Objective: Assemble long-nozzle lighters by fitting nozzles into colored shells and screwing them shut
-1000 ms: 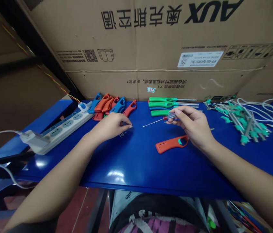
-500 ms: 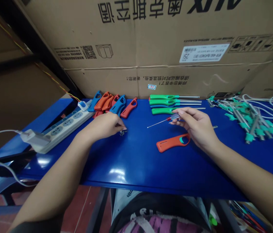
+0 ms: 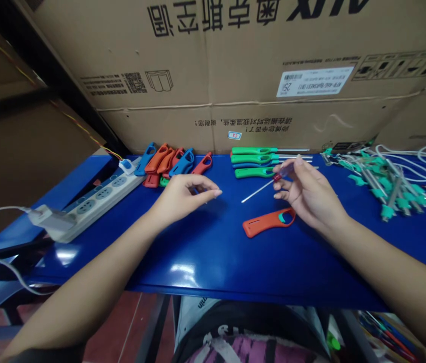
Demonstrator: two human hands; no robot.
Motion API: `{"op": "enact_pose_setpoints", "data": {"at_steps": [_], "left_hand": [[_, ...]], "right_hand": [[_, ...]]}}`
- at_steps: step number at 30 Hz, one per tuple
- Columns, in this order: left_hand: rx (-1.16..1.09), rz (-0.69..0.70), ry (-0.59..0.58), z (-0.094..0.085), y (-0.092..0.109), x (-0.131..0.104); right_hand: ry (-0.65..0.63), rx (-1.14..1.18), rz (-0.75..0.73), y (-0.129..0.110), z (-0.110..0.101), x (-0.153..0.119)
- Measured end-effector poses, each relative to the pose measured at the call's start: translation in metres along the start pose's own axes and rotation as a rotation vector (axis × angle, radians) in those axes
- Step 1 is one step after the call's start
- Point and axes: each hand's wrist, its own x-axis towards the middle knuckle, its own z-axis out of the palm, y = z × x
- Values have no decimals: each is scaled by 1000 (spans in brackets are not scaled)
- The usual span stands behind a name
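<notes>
My left hand [image 3: 191, 197] is over the blue table with thumb and fingertips pinched together. Whatever is between them is too small to make out. A screwdriver [image 3: 258, 191] with a clear and red handle is in my right hand [image 3: 309, 189], its thin shaft pointing down and left. Below that hand lies an orange lighter handle [image 3: 261, 225] with a teal trigger, its right end close to my fingers. Behind my left hand, orange, red and blue lighter handles [image 3: 185, 162] lie in a heap.
Green and blue lighters with metal tubes [image 3: 252, 173] lie in a row by the cardboard box [image 3: 213, 60]. A heap of metal tubes with teal parts [image 3: 386, 191] and white cables [image 3: 420, 156] is at right. A power strip [image 3: 95, 204] runs along the left.
My left hand has moved right, away from a small pile of tiny metal pieces, with its fingers pinched. The screwdriver in my right hand has tilted more steeply, and its tip has shifted right.
</notes>
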Motion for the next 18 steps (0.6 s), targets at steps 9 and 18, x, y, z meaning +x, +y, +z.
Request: {"op": "enact_pose_setpoints", "data": {"at_steps": [9, 18], "left_hand": [[-249, -28, -69, 43, 4, -14], [-306, -39, -58, 51, 3, -16]], "right_hand": [[-49, -66, -43, 2, 1, -2], [-127, -316, -273, 3, 1, -7]]}}
